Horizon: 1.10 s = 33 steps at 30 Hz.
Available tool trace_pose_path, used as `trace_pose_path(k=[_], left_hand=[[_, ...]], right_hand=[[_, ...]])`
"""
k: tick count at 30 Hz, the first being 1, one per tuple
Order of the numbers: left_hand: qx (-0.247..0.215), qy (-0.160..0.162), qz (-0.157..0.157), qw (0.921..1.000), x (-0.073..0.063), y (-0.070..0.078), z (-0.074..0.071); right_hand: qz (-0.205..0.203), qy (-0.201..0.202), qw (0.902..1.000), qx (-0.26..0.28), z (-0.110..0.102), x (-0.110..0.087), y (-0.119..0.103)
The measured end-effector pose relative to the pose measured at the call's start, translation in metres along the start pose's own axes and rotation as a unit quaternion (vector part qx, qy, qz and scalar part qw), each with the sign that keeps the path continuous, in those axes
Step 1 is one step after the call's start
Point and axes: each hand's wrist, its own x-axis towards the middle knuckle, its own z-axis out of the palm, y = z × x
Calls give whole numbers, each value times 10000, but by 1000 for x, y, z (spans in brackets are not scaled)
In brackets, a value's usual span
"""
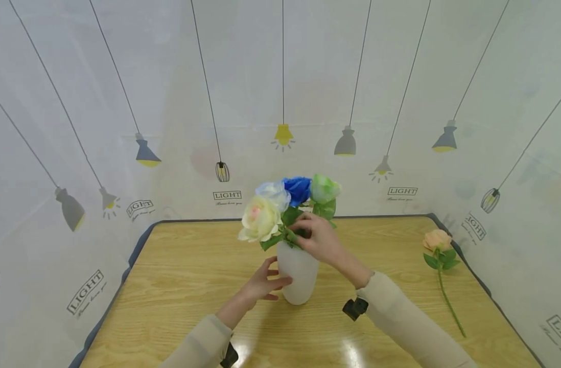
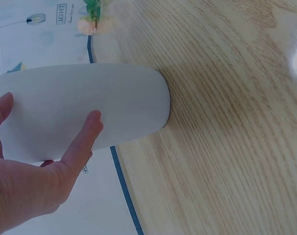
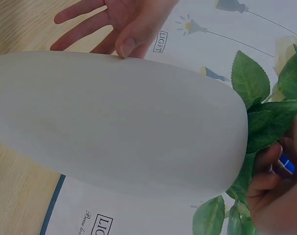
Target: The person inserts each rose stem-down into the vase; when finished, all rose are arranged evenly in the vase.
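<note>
A white vase [image 1: 300, 278] stands upright on the table, holding artificial flowers: a cream rose [image 1: 257, 222], a pale blue-white rose [image 1: 273, 193], a blue rose [image 1: 297, 190] and a green-white rose [image 1: 325, 189]. My left hand [image 1: 262, 282] is at the vase's left side; its fingers are spread and fairly straight, some touching the wall. At the vase mouth my right hand [image 1: 321, 239] has curled fingers among green leaves [image 3: 273, 122] and appears to pinch a flower stem. The fingers hide which flower that stem belongs to.
A peach rose [image 1: 438, 240] with a long green stem lies on the right part of the wooden table [image 1: 184, 286]. A white cloth [image 1: 170, 102] printed with hanging lamps surrounds the table at the back and both sides.
</note>
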Motion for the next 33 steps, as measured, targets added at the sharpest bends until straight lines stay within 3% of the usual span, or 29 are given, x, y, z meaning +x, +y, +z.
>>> trace_pose_path(k=[7,16,20,25,28,29,33], left_hand=[[-3,21,-53,10000,-2,3,2],[11,33,-14,10000,1,-2,2],[12,45,17,10000,0,-2,3],[11,71,35,10000,-2,1,4],[-1,50,33,10000,-2,0,3],[-4,43,36,10000,-2,0,3],[-41,14,55,10000,-1,0,3]], right_hand=[[-31,213,9977,635,-4,-4,7],[638,851,9854,1333,-39,-23,3],[912,1067,9766,1632,-51,-38,19],[1945,1018,9610,1679,-62,-65,46],[2515,924,9505,1575,-63,-86,80],[2449,947,9491,1737,-54,-99,120],[2653,1083,9428,1704,-36,-141,227]])
